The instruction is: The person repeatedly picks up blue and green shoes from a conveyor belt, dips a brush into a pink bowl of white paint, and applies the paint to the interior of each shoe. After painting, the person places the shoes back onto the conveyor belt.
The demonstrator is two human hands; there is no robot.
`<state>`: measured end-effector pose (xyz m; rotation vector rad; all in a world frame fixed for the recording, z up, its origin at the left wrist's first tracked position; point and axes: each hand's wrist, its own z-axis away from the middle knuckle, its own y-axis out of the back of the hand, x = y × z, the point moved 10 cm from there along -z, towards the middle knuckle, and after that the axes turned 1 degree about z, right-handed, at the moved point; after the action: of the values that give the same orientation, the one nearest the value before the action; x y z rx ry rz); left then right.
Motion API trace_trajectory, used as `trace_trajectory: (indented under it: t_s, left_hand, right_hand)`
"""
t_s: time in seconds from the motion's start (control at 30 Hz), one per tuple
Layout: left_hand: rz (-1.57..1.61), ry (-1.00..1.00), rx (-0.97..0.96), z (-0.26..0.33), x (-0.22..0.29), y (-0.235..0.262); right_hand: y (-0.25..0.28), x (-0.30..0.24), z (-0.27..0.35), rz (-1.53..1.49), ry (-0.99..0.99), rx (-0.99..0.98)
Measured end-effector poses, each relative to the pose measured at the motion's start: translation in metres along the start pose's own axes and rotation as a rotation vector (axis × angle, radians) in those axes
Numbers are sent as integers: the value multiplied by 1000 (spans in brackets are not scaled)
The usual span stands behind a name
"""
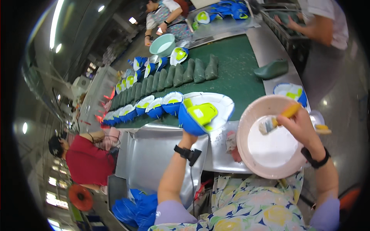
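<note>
My left hand [188, 140] is closed around the underside of a blue shoe upper [192, 120], holding it up with its white lining and yellow-green tongue facing me. In my right hand [300, 125] is a paintbrush [266, 126] with a yellow handle, gripped near its ferrule. Its pale bristles hang over a pink basin [246, 156] that holds white liquid [273, 150]. The upper is to the left of the basin, apart from the brush. A crumpled cloth [231, 142] lies beside the basin's left rim.
Dark green shoe lasts [168, 78] line a green conveyor [241, 57], between rows of blue uppers [155, 111]. A single last [271, 69] and another upper [291, 92] lie behind the basin. A mint basin [162, 45] stands farther back. Blue uppers [135, 208] fill a bin lower left. Co-workers are nearby.
</note>
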<state>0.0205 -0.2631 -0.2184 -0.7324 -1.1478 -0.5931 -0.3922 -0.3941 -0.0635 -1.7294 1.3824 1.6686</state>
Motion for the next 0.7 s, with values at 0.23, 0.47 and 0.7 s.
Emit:
trace_trajectory:
  t_s: [0.23, 0.47, 0.7]
  left_hand:
    - [68, -69, -102, -115, -10, 23]
    - [-468, 50, 410, -173, -40, 128]
    - [-805, -30, -28, 28, 131, 127]
  right_hand:
    - [13, 47, 48, -200, -317, -5]
    - [14, 54, 56, -127, -407, -52]
    - [16, 73, 59, 13, -215, -265]
